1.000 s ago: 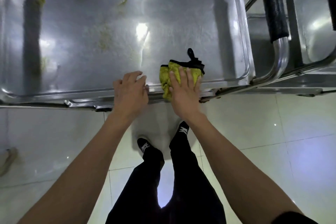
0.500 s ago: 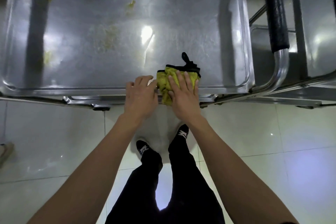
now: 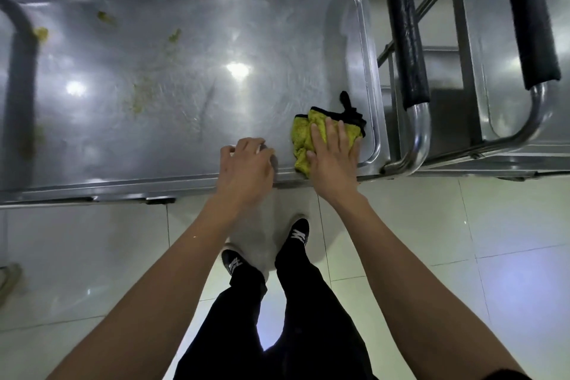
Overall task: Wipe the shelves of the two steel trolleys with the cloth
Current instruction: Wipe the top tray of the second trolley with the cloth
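Down at the near right corner: cloth under a flat hand

Right hand (image 3: 334,160) lies flat on the yellow cloth (image 3: 303,139), fingers straight and spread, pressing it onto the top shelf (image 3: 185,86) of the steel trolley. Cloth sits bunched at the shelf's near right corner, its black-trimmed edge and loop pointing toward the far side, one fold hanging over the near rim. Left hand (image 3: 245,166) rests on the near rim just beside the cloth but apart from it, fingers bent loosely down onto the steel, gripping nothing.

Yellow-green smears (image 3: 145,95) mark the left half of the shelf, with more bits toward the far left corner and along the left edge. Second trolley (image 3: 512,145) stands just beside the right end, its tube handles wrapped in black foam sleeves (image 3: 404,25). Person's black trousers and black shoes (image 3: 297,233) show below on the pale tiled floor (image 3: 431,225).
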Demonstrator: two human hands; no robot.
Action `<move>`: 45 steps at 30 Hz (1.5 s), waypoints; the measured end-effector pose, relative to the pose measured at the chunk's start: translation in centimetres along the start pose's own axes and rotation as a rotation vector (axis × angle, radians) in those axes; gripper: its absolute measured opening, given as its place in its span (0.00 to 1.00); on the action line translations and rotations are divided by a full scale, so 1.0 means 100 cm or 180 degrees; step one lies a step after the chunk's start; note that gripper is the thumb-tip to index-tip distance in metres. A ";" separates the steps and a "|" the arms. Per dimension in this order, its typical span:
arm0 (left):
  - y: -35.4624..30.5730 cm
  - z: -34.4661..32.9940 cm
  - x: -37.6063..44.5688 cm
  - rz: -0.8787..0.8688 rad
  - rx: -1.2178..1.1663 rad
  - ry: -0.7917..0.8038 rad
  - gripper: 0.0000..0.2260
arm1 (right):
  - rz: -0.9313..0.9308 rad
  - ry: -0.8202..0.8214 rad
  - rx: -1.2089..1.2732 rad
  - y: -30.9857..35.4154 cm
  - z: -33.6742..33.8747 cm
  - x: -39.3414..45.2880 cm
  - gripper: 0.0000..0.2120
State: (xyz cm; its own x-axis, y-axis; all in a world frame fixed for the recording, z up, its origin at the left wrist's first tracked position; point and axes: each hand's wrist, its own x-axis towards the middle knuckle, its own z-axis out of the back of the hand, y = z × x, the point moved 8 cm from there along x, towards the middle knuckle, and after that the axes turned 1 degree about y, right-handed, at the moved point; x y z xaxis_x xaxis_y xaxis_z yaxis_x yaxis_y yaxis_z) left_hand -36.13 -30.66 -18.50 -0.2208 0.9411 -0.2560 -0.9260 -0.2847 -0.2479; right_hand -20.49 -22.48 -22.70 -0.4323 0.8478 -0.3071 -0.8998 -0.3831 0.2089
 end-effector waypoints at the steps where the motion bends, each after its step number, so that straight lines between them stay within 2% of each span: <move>1: 0.003 0.001 0.000 0.0043 0.0034 0.0041 0.14 | 0.0051 0.0004 -0.0017 0.003 0.000 0.001 0.27; 11: 0.076 0.033 -0.007 0.0660 0.0012 -0.0025 0.16 | 0.0609 0.0074 -0.0093 0.081 -0.005 0.048 0.27; 17: 0.144 0.051 -0.005 0.0820 -0.0105 -0.0093 0.16 | 0.0546 0.0104 -0.0118 0.137 -0.011 0.079 0.27; 30: 0.290 0.098 0.023 0.0496 -0.0278 0.0098 0.20 | 0.0248 0.0040 -0.0140 0.256 -0.017 0.137 0.27; 45: 0.347 0.131 0.099 0.0618 -0.0253 0.0179 0.20 | 0.0404 -0.0103 -0.0174 0.313 0.000 0.223 0.26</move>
State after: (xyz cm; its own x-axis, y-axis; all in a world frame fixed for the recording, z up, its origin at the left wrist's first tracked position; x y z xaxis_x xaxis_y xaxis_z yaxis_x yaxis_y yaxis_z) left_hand -74.48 -28.87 -17.36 -0.3733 0.8561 -0.3574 -0.8401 -0.4754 -0.2612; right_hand -58.32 -15.57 -22.99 -0.5416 0.8023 -0.2511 -0.8402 -0.5068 0.1929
